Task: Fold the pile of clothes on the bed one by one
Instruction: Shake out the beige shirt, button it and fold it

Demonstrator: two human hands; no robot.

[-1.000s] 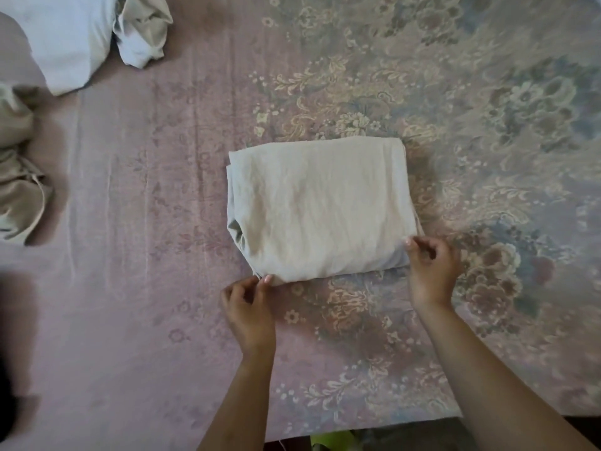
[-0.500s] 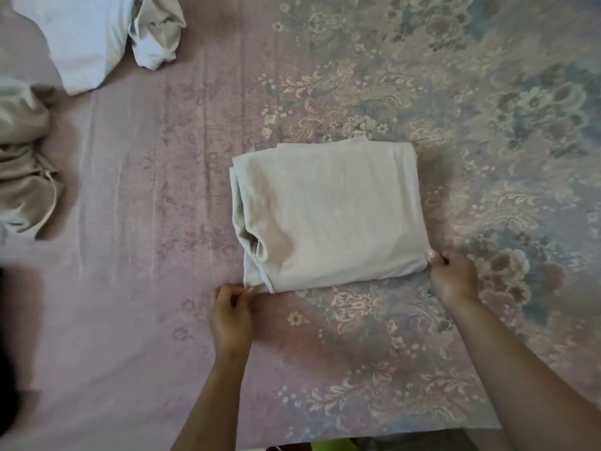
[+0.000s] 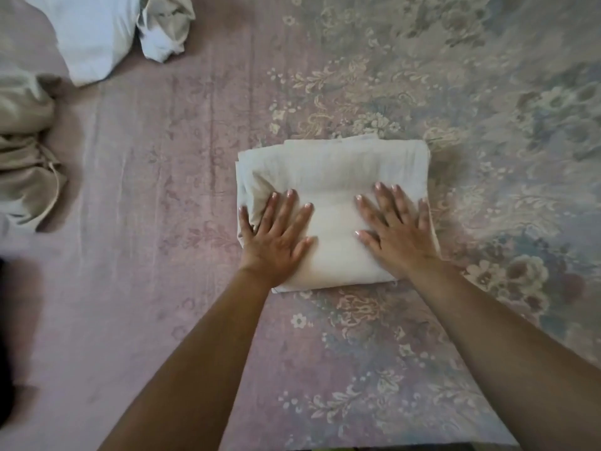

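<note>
A cream folded garment (image 3: 331,167) lies as a thick rectangle in the middle of the bed (image 3: 162,288). My left hand (image 3: 276,236) lies flat on its left half with fingers spread. My right hand (image 3: 395,229) presses flat on its right half, fingers straight and spread too. Both palms cover the near part of the cloth. The far half of the garment shows bare, with layered edges along its far side.
A white crumpled garment (image 3: 94,30) lies at the far left corner. Beige bunched clothes (image 3: 22,157) sit at the left edge. A dark shape (image 3: 5,353) stands at the lower left. The floral bedspread (image 3: 487,125) stretches to the right.
The near edge of the garment, pinched by both hands before, has been folded over away from me. Both hands have let go and now lie flat on top of the smaller bundle.
</note>
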